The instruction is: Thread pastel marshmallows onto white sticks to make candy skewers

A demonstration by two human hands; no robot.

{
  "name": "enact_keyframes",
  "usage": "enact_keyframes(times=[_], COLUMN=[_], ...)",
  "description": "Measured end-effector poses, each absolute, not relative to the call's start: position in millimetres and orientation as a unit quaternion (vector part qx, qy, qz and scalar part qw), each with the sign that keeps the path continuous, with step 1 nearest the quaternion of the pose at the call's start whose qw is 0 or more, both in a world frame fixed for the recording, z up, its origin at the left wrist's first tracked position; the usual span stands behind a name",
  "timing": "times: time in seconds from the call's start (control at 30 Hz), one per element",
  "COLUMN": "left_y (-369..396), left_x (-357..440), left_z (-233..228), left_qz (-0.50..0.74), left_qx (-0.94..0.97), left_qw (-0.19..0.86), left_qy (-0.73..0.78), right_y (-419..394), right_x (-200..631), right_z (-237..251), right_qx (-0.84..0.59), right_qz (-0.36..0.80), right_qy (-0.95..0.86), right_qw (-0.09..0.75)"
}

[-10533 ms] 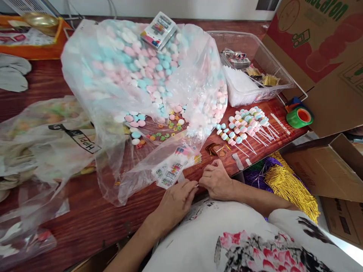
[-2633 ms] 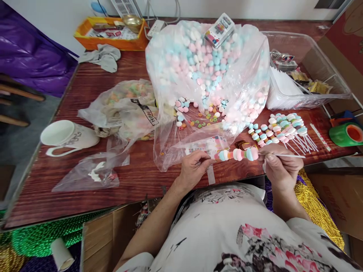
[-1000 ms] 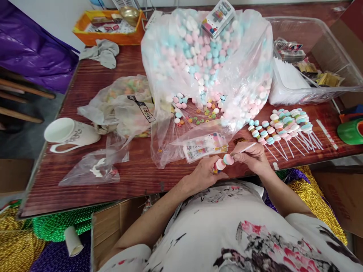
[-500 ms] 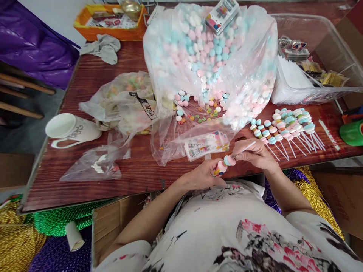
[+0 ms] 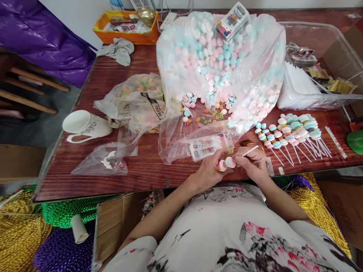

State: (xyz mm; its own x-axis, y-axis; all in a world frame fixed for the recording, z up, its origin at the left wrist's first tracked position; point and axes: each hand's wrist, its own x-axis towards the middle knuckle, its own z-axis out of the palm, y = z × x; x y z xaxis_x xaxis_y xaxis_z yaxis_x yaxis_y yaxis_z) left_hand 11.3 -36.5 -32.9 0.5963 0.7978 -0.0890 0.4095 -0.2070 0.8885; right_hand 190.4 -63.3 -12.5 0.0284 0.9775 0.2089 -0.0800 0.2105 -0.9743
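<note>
My left hand and my right hand meet at the near edge of the wooden table. Between them is a candy skewer of pink, blue and white marshmallow discs on a white stick. The left fingers close around the candy end, and the right fingers pinch the stick, whose free end pokes up to the right. Just beyond lies a large clear bag of pastel marshmallows. Loose marshmallows and coloured cereal rings lie at its mouth. A row of finished skewers lies to the right.
A white mug lies on its side at the left, beside crumpled plastic bags. A clear tub of supplies stands at the back right, an orange tray at the back. A green tape roll is at the right edge. Bead strands hang below the table.
Both hands stay on the skewer and have shifted slightly right and down in view. The marshmallows sit closer together between the fingers. The camera has panned a little.
</note>
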Motion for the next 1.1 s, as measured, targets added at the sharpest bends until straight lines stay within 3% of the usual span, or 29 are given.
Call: enact_keyframes(times=[0.27,0.47,0.63,0.8,0.93,1.03,1.1], left_y=[-35,-37,-35,-18,-15,-23,-29], left_x=[16,22,17,-11,-15,-6,0], left_z=[-28,-31,-23,-20,-26,-28,-28], left_qz=[0.197,0.194,0.187,0.077,-0.048,-0.056,0.002], left_qx=[0.727,0.705,0.685,0.678,0.582,0.538,0.568], left_qw=[0.587,0.593,0.611,0.669,0.781,0.812,0.783], left_qy=[0.295,0.337,0.350,0.295,0.221,0.219,0.256], right_y=[-47,-66,-69,-55,-48,-47,-48], right_x=[205,174,174,208,220,219,219], right_z=[-21,-25,-36,-34,-16,-4,-2], right_qx=[-0.369,-0.451,-0.433,-0.329,-0.263,-0.261,-0.295], right_qz=[0.551,0.453,0.538,0.576,0.562,0.537,0.509], right_qy=[-0.569,-0.561,-0.480,-0.507,-0.605,-0.653,-0.646], right_qw=[0.487,0.526,0.541,0.551,0.498,0.466,0.487])
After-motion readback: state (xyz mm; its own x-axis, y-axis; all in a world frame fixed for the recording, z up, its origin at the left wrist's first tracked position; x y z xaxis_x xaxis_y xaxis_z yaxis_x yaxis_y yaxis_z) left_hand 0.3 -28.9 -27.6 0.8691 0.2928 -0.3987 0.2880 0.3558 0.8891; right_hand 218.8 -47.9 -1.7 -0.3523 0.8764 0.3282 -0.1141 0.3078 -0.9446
